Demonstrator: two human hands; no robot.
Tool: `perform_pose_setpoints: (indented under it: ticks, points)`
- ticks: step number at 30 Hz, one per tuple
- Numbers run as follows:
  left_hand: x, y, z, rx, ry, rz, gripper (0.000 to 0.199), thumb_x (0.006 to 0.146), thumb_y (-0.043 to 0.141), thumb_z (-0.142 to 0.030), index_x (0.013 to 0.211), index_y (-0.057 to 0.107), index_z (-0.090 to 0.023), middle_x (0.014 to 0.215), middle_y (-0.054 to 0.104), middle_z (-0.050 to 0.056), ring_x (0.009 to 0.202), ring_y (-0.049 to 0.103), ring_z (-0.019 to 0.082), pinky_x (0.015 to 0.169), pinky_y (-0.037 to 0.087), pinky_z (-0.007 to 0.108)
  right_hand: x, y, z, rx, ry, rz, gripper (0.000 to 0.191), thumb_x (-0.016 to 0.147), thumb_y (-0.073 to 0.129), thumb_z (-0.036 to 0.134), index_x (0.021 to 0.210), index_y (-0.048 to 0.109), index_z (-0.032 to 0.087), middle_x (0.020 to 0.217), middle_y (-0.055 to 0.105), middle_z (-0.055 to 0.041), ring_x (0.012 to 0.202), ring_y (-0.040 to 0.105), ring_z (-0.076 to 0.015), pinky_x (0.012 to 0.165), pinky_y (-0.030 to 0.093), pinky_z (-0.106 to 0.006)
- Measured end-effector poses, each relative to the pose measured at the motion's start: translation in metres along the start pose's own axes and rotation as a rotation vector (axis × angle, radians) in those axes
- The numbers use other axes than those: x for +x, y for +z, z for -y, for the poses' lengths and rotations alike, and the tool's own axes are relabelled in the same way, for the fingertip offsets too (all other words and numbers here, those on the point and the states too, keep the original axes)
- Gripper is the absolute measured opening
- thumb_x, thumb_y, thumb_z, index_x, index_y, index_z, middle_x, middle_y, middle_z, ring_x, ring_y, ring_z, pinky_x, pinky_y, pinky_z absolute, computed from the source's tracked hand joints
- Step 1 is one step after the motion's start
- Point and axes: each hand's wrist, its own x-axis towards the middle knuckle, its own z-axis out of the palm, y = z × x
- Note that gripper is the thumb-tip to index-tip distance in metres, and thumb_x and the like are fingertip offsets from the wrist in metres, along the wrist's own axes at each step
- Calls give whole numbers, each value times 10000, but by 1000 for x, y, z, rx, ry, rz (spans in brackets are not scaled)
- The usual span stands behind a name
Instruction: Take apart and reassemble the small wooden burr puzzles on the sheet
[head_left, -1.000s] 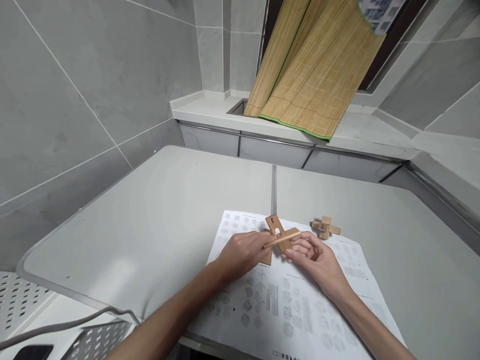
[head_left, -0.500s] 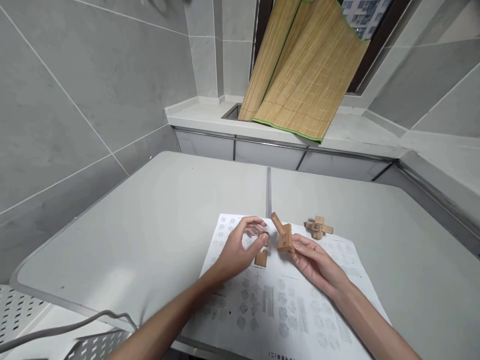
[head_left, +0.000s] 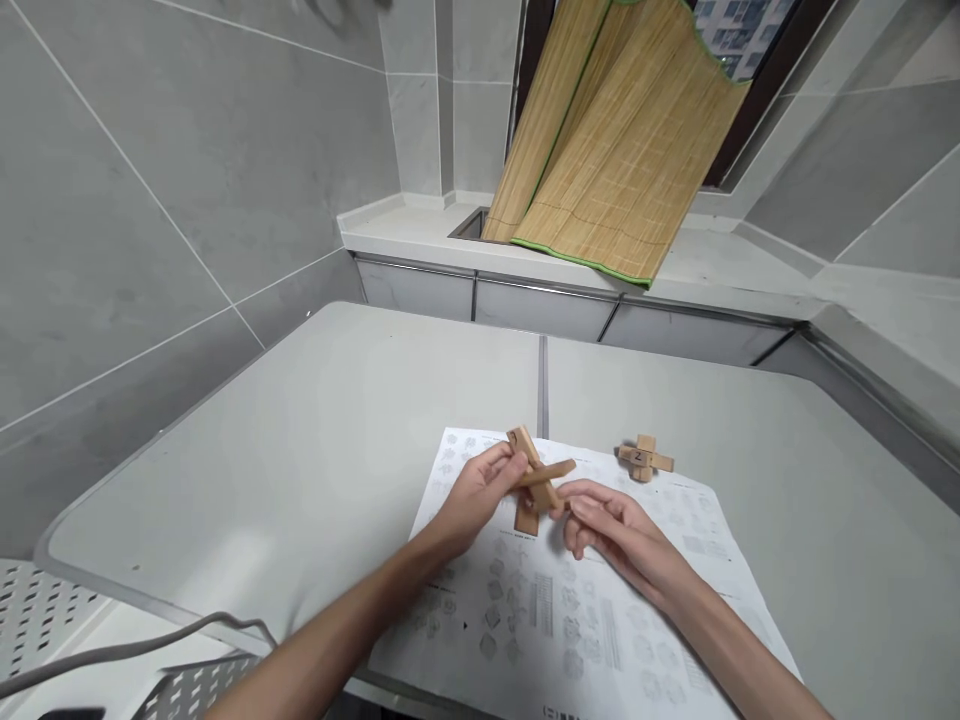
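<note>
Crossed wooden pieces point(head_left: 541, 484) are held between both hands above a printed sheet point(head_left: 551, 600). My left hand point(head_left: 480, 490) pinches them from the left, its thumb on top. The fingertips of my right hand point(head_left: 607, 520) grip their lower right end. Just below them, another wooden piece point(head_left: 526, 516) lies on the sheet, partly covered. An assembled wooden cross point(head_left: 643, 458) marked with a 2 rests at the sheet's upper right edge.
The sheet lies on a light folding table point(head_left: 300, 450) with a centre seam. Behind the table is a ledge point(head_left: 405, 225) with a hanging bamboo mat point(head_left: 607, 150). A grey cable point(head_left: 135, 650) crosses a white perforated surface at the lower left.
The held wooden pieces have moved left and turned. My left hand has closed on them, while my right hand has shifted left and keeps its grip.
</note>
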Motion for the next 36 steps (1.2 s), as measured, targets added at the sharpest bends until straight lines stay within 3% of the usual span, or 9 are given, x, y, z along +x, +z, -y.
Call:
perform_pose_setpoints:
  ticks: [3, 5, 10, 13, 16, 21, 25, 29, 36]
  points:
    - [5, -4, 6, -95, 4, -110, 441, 963, 654, -602, 999, 640, -163, 977, 721, 95, 816, 672, 180, 682, 517, 274, -1, 1, 1, -316, -202, -198, 232, 990, 690, 455, 1080, 694, 242, 932, 720, -48, 743, 661, -191, 745, 557, -357]
    - [8, -6, 9, -152, 12, -166, 440, 953, 665, -608, 988, 611, -173, 960, 721, 93, 798, 663, 175, 626, 492, 256, -2, 0, -1, -595, -340, -281, 217, 987, 688, 443, 1113, 673, 267, 1029, 720, -65, 877, 675, -233, 853, 551, -405]
    - [11, -8, 12, -258, 20, -217, 461, 915, 698, -629, 971, 575, -189, 929, 716, 70, 783, 665, 172, 633, 513, 265, 0, 1, -7, -1074, -459, -167, 530, 948, 725, 460, 1431, 533, 359, 1462, 579, -85, 1356, 539, -339, 1101, 485, -519]
    - [10, -9, 12, -225, 29, -195, 459, 924, 679, -639, 944, 570, -193, 860, 685, 37, 710, 635, 146, 631, 512, 261, 6, 5, -10, -1172, -426, -135, 747, 907, 761, 517, 1547, 403, 376, 1557, 501, -90, 1450, 454, -363, 1149, 456, -562]
    - [8, -8, 11, -145, 42, -170, 463, 940, 645, -649, 904, 554, -197, 828, 657, 19, 665, 601, 128, 617, 497, 253, 12, 9, -10, -1210, -415, -109, 772, 911, 751, 534, 1566, 374, 373, 1564, 500, -96, 1458, 445, -371, 1146, 455, -585]
    - [8, -5, 12, -2, 62, -171, 465, 953, 605, -664, 905, 524, -208, 721, 592, -18, 591, 551, 127, 579, 446, 253, 14, 7, -7, -1119, -402, -234, 662, 867, 787, 557, 1443, 533, 351, 1469, 606, -91, 1371, 542, -375, 1110, 478, -597]
    - [6, -3, 11, 121, 79, -216, 460, 992, 522, -665, 902, 514, -214, 759, 556, -20, 652, 543, 141, 627, 441, 265, 10, 2, -4, -747, -350, -445, 560, 874, 770, 571, 1352, 626, 317, 1464, 630, -95, 1332, 594, -356, 1130, 475, -577]
    - [1, 1, 7, 286, 53, -224, 412, 1040, 461, -604, 904, 515, -219, 852, 558, -2, 766, 526, 163, 683, 410, 274, 7, 7, -4, -366, -341, -419, 522, 898, 753, 563, 1352, 646, 329, 1530, 595, -79, 1414, 552, -326, 1168, 473, -509]
    - [-2, 6, 6, 451, 95, -173, 328, 1074, 422, -497, 935, 539, -224, 857, 601, 6, 772, 546, 185, 700, 390, 292, 5, 20, -4, -241, -289, -375, 543, 901, 772, 549, 1379, 626, 338, 1540, 592, -81, 1463, 508, -324, 1206, 439, -533]
